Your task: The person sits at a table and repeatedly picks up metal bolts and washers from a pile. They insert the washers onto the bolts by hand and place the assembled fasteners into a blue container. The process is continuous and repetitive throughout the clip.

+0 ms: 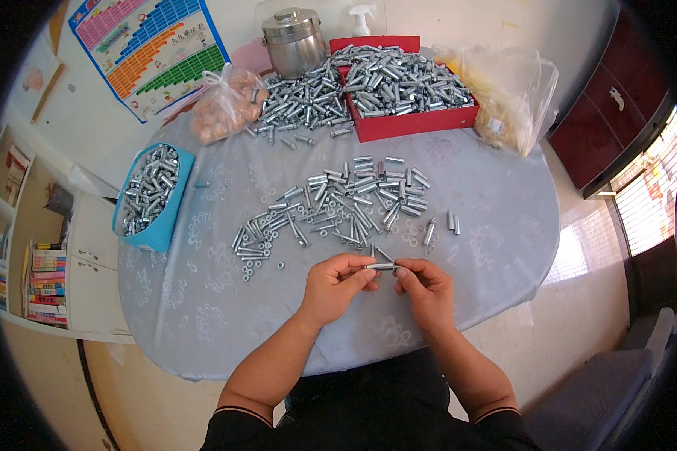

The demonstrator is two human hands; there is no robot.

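Near the front of the table, my left hand and my right hand meet fingertip to fingertip around a metal expansion bolt. It lies sideways between them, with my left fingers pinching one end and my right thumb and fingers pinching the other. My fingers partly cover both ends. Just beyond my hands spreads a loose pile of bolts, metal sleeves, nuts and washers. Another bolt lies right behind the held one. A single bolt with its sleeve rests right of the pile.
A blue bin of bolts stands on the left. At the back, a red box overflows with bolts beside a heap. A steel pot, a knotted plastic bag and a bag of yellowish contents flank them.
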